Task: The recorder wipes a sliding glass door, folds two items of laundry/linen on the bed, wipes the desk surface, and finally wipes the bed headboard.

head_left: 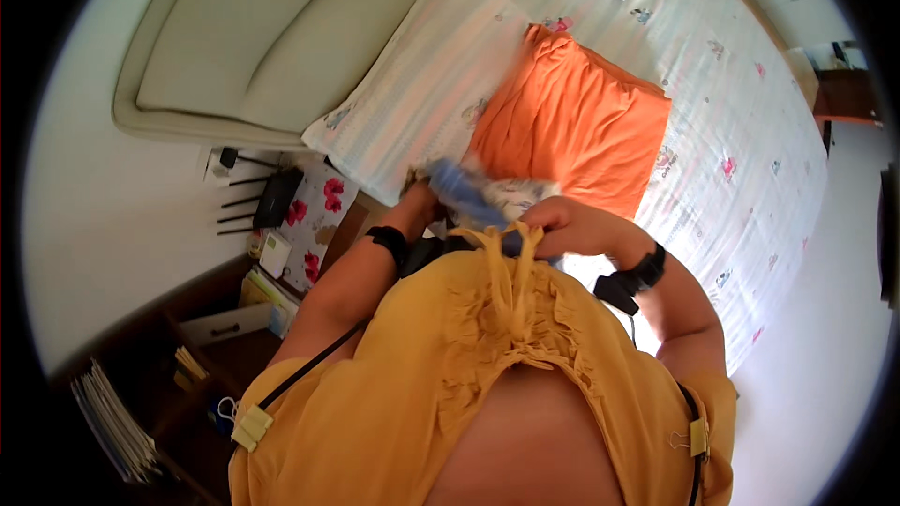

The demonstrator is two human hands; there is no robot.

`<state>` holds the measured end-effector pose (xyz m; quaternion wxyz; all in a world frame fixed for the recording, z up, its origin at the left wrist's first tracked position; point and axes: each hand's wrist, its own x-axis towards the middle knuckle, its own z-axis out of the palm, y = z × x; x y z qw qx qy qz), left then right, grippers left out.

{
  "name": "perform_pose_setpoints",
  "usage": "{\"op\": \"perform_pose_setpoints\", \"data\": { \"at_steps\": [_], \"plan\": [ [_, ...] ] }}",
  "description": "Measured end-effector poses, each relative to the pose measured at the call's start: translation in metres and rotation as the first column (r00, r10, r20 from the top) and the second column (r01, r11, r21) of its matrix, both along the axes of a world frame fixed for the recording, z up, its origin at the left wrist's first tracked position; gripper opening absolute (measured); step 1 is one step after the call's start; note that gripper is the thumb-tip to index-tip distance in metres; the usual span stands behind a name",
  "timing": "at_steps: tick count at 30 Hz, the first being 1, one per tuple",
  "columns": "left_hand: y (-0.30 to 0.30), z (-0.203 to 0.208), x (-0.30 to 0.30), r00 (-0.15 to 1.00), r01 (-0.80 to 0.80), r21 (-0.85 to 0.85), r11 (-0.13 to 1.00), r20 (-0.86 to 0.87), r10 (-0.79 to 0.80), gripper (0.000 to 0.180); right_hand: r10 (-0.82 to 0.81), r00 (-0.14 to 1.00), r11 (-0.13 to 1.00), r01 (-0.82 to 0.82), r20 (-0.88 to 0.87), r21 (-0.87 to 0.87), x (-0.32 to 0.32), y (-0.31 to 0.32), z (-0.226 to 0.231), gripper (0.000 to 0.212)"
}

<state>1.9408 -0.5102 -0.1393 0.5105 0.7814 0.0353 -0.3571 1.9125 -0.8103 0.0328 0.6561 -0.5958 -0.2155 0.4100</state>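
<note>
Bed (750, 159) with a pale flowered sheet fills the upper right, its padded grey-green headboard (272, 33) against the wall at upper left. Dark wooden shelving (216, 356) holding papers stands at lower left. In the lower middle is the wearer's yellow ruffled top (412, 347). A striped pillow (422, 66) lies by the headboard, and rumpled orange fabric (572, 122) lies beside and partly over it. Bunched cloth (459, 189), blue and patterned white, is just in front of the wearer's chest, between the hands, partly blurred. The right hand (555, 225) is curled, gripping the cloth's near edge. The left hand (427, 201) is at its other side, shadowed and blurred; I cannot tell whether its fingers grasp it.
</note>
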Motion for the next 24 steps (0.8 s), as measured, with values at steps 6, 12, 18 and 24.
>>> {"op": "perform_pose_setpoints", "data": {
  "at_steps": [6,12,18,24],
  "plan": [
    [-0.051,0.158,0.216,0.889,-0.303,-0.629,0.716,0.084,0.449,0.033,-0.871,0.259,0.198,0.963,0.417,-0.184,-0.004,-0.121,0.064,0.013],
    [-0.056,0.354,0.241,0.735,0.245,-0.697,0.674,0.586,0.340,0.027,-0.656,-0.250,0.031,0.934,0.712,0.357,-0.017,-0.079,0.216,0.027],
    [-0.119,0.379,0.156,0.293,0.834,-0.101,0.542,0.914,-0.279,0.036,-0.230,-0.326,0.345,0.854,0.917,0.390,-0.009,0.003,0.288,0.010],
    [-0.141,0.399,0.095,0.527,0.763,-0.234,0.602,0.765,-0.370,0.055,-0.278,-0.343,0.317,0.849,0.897,0.423,-0.015,0.019,0.294,0.012]
  ]
}}
